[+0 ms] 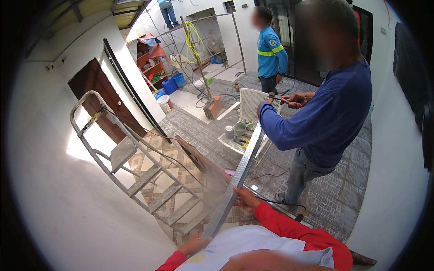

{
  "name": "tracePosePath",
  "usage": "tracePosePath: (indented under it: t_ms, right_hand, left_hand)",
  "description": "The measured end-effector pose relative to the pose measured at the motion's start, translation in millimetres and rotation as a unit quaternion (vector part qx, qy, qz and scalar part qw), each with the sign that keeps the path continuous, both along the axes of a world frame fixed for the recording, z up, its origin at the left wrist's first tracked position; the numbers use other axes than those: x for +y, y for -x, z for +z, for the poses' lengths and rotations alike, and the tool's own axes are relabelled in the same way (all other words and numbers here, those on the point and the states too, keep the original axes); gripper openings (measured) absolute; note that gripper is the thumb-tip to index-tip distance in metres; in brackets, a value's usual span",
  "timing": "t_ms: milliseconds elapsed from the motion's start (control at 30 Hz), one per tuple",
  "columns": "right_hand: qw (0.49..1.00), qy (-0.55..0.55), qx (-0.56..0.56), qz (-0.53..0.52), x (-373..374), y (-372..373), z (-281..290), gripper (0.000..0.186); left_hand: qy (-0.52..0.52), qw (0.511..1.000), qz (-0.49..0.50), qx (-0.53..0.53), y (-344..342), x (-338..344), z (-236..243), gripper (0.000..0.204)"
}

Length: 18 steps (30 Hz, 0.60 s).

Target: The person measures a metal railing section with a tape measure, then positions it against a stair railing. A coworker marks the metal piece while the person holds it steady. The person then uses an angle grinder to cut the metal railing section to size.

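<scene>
A long galvanised metal channel (242, 173) slants from my body up to a co-worker at the right. My left hand (194, 244) is closed on its near end. Farther along, my right hand (247, 199) grips the channel's right side, its fingers partly hidden. The co-worker's hands (296, 100) are at the far end with a red-handled hand tool (280, 99) that looks like snips or pliers. Below that end stands a white mesh metal chair (249, 105), bearing a small bucket (240, 129), a can (229, 132) and yellow-handled tools (244, 145).
A worn stepladder (160, 184) stands at the left, beside a leaning brown board (199, 158). A second worker (271, 49) stands farther back. Behind are an orange shelf (153, 67), blue containers (170, 86) and scaffolding with a coiled yellow hose (193, 43). Cables cross the tiled floor.
</scene>
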State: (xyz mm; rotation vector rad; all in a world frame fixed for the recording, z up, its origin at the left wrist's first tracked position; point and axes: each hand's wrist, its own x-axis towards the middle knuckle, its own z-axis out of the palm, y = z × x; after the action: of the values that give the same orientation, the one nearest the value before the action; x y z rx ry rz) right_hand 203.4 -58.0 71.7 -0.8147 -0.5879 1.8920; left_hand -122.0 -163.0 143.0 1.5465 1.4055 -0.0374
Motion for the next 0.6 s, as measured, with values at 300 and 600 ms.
tracePosePath:
  t_ms: [300, 600]
  right_hand:
    - [1.000, 0.010, -0.012, -0.007, -4, 0, 0, 0.081]
    - [1.000, -0.009, -0.024, 0.002, -8, 6, 13, 0.071]
  left_hand:
    - [-0.012, 1.000, -0.012, 0.001, 3, -2, -7, 0.061]
    - [-0.027, 0.999, 0.016, -0.023, 9, -12, -14, 0.062]
